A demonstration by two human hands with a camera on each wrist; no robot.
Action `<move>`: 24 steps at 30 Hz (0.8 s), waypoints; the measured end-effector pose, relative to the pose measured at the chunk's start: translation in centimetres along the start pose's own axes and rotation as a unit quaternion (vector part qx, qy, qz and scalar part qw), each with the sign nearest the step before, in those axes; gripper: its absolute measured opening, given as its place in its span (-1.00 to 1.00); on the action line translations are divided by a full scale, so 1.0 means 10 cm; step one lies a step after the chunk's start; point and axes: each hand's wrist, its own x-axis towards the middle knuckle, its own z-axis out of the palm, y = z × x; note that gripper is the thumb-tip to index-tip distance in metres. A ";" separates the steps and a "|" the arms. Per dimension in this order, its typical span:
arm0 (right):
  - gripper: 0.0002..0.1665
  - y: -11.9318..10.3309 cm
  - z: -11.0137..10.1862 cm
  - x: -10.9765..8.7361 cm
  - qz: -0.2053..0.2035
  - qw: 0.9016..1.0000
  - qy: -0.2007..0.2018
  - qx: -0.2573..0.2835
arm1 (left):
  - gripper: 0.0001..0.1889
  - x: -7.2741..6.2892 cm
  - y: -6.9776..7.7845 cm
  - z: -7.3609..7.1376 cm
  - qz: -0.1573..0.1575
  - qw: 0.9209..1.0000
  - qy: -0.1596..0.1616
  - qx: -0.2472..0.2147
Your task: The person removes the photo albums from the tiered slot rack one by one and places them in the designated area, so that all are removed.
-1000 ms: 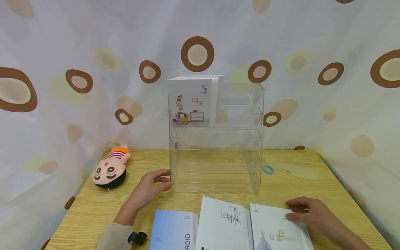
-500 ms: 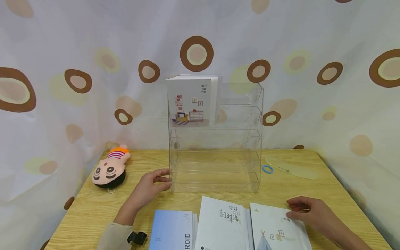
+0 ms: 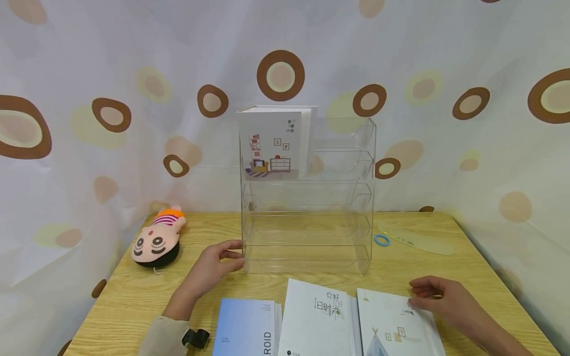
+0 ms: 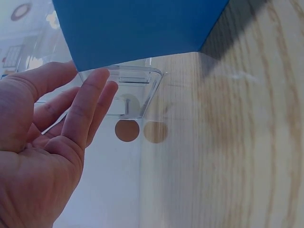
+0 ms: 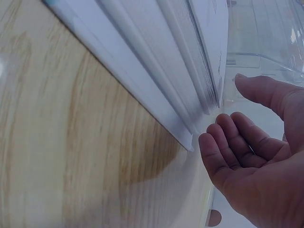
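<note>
A clear acrylic rack with stepped tiers stands upright at the middle of the table. My left hand rests its fingertips against the rack's lower left side; in the left wrist view its fingers are nearly straight. In front of the rack lie a blue book, a white book with Chinese lettering, and another white book with a tent drawing. My right hand is at the far right corner of the tent book, fingers loosely bent, thumb over the cover. The right wrist view shows nothing between its fingers.
A white book with a furniture drawing stands in the rack's upper left. A plush doll lies at the table's left. Right of the rack lie a blue ring and a translucent strip. A patterned curtain hangs behind.
Almost nothing differs. My right hand has shifted very slightly at the tent book's corner; the left hand, rack and books keep their places.
</note>
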 end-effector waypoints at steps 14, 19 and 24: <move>-0.33 -0.08 -0.06 -0.01 -0.014 1.000 0.008 0.008 | -0.42 0.01 -0.01 0.00 0.000 1.000 0.005 0.002; -0.36 -0.17 -0.12 -0.03 -0.034 0.999 0.020 0.015 | -0.43 0.01 0.00 0.00 0.001 1.000 0.005 0.003; -0.36 -0.33 -0.19 -0.04 -0.055 0.998 0.035 0.025 | -0.42 0.02 0.00 0.00 -0.001 1.000 0.007 0.007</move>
